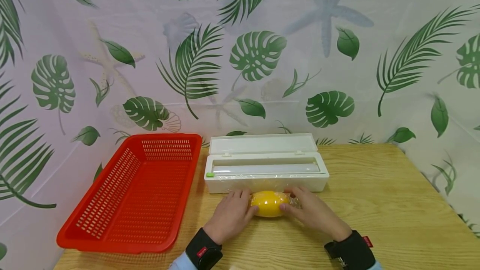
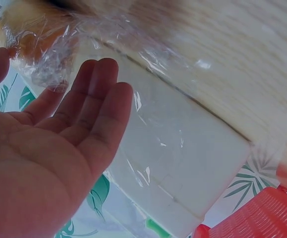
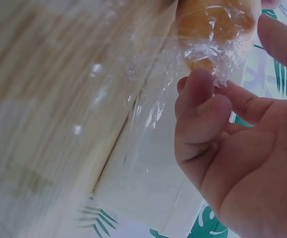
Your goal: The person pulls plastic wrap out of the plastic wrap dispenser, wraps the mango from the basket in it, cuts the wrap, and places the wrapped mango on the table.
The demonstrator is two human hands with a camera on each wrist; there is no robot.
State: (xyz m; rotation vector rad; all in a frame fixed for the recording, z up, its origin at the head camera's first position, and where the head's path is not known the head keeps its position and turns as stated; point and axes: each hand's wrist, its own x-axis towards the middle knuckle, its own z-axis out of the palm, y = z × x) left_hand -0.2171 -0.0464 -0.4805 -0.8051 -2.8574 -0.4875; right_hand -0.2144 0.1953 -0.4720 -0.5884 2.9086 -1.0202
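Note:
A yellow oval fruit (image 1: 268, 204), mango-like and wrapped in clear cling film (image 3: 217, 52), lies crosswise in front of a white cling film dispenser (image 1: 262, 185). My left hand (image 1: 231, 213) holds its left end, thumb on the near side; the other fingers (image 2: 101, 106) extend toward the dispenser, fairly straight. At the right end, my right hand (image 1: 315, 211) has its thumb on the fruit and its index finger by the gathered film, with the other fingers (image 3: 198, 119) curled. A clear sheet of film stretches between the dispenser and the fruit.
The dispenser's lid (image 1: 262, 144) stands raised at the back, with a film roll (image 1: 266, 168) inside and a green slider (image 1: 210, 174) at the left. A red perforated basket (image 1: 170, 236) sits to the left on the wooden table (image 1: 375, 203). Leaf-printed cloth (image 1: 292, 74) hangs behind.

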